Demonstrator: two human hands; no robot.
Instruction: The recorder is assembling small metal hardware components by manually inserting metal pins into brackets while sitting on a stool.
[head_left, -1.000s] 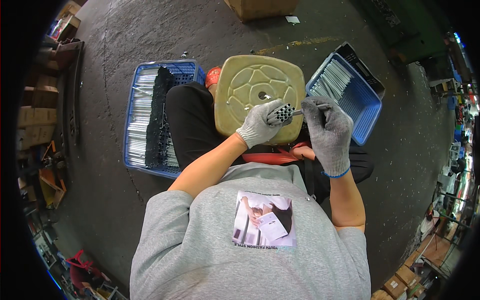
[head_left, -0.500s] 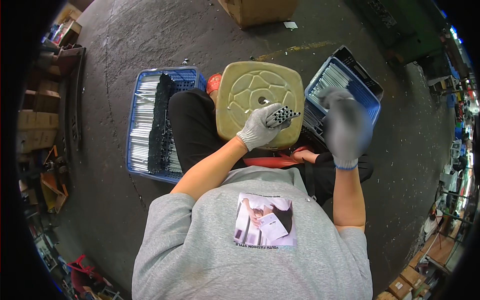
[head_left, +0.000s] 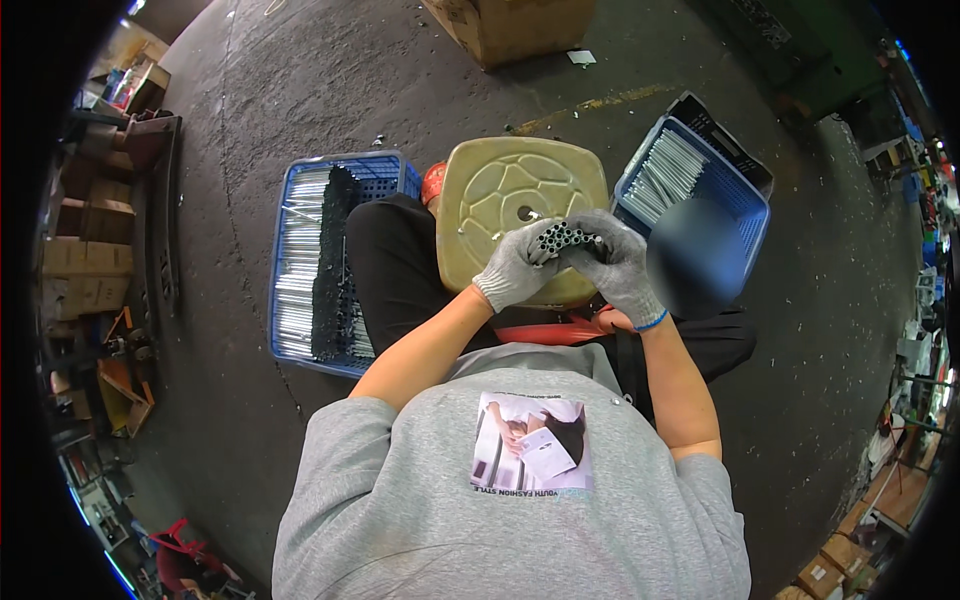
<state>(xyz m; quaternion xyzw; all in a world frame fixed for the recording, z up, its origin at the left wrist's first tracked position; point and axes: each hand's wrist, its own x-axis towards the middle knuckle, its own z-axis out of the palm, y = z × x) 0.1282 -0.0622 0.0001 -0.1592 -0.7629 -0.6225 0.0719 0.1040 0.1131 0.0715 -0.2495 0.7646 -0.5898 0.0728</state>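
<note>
So both gloved hands are wrapped around one small bundle of metal tubes [head_left: 566, 238], fingers [head_left: 540, 252] clenched on it from either side. The left hand [head_left: 515, 268] cups it from the lower left, the right hand [head_left: 618, 268] closes over it from the right, and the two meet at the bundle, so neither is really nearer. The tubes' open ends face up toward the camera, which means the long axis runs away from view, roughly down toward the yellow plastic stool [head_left: 522, 205] right below the hands.

Outward from there: a blue basket [head_left: 745, 200] on the person's right holds loose silvery tubes, near the right hand. Another blue basket [head_left: 390, 168] sits on the left, past the black trouser leg, with rows of tubes and a dark strip of them; it's well apart from the left hand. Everything's on the dark floor [head_left: 330, 80], with a cardboard box [head_left: 510, 25] further off
</note>
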